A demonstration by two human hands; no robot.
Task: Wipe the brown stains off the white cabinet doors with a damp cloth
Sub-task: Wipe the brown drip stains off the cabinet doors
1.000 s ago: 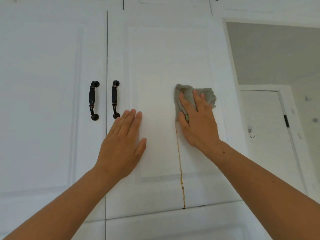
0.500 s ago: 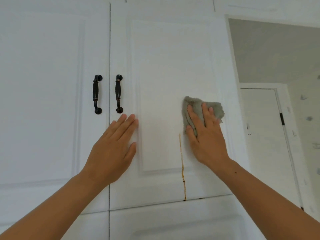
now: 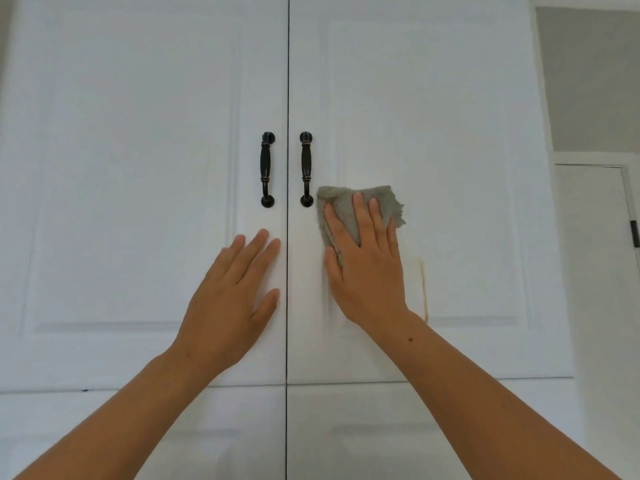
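Note:
Two white cabinet doors fill the view, the left door (image 3: pixel 121 168) and the right door (image 3: pixel 450 116). My right hand (image 3: pixel 367 268) presses a grey cloth (image 3: pixel 349 206) flat against the right door, just right of its dark handle. A faint brown vertical streak (image 3: pixel 423 289) shows on the right door beside my right wrist. My left hand (image 3: pixel 232 299) lies flat with fingers spread on the left door, close to the seam between the doors, holding nothing.
Two dark metal handles (image 3: pixel 267 169) (image 3: pixel 306 169) flank the centre seam. Lower cabinet doors (image 3: pixel 381 427) begin under a horizontal gap. To the right is a doorway with a grey wall (image 3: pixel 595 81) and a white door (image 3: pixel 595 254).
My right hand has slid the cloth to the left across the right door, away from the streak. The streak looks paler and shorter. The view has shifted right; both doors sit more centred.

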